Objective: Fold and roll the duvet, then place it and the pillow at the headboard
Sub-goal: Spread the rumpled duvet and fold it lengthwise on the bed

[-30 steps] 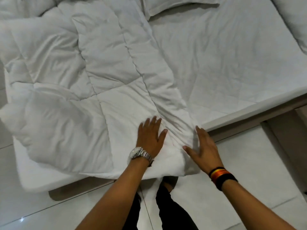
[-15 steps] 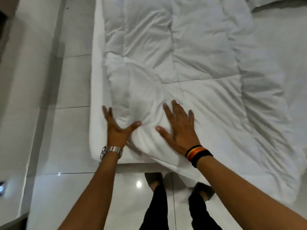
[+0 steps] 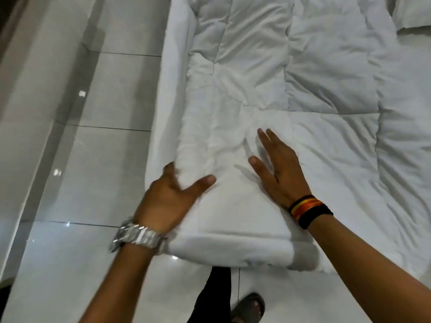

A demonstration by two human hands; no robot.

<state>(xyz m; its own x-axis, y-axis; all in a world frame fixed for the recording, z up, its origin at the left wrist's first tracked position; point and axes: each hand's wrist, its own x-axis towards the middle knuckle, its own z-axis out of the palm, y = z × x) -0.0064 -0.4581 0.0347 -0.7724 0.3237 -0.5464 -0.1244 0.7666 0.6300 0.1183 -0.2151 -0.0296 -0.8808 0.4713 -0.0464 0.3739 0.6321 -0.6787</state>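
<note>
A white quilted duvet [image 3: 314, 73] lies spread over the bed and reaches its near edge. My left hand [image 3: 170, 194], with a silver watch on the wrist, cups the duvet's left edge, thumb on top and fingers down the side. My right hand [image 3: 279, 171], with dark and orange wristbands, lies flat and open on the duvet a little to the right. A corner of a white pillow [image 3: 412, 15] shows at the top right.
The white mattress side [image 3: 163, 94] drops to a glossy white tiled floor [image 3: 105, 148] on the left. A pale wall or cabinet face [image 3: 28, 89] runs along the far left. My dark trouser leg and sandalled foot [image 3: 249, 306] stand at the bed's near edge.
The view has swung left along the bed's foot. Both hands slid leftwards over the duvet; my left hand now curls round its left edge rather than lying flat.
</note>
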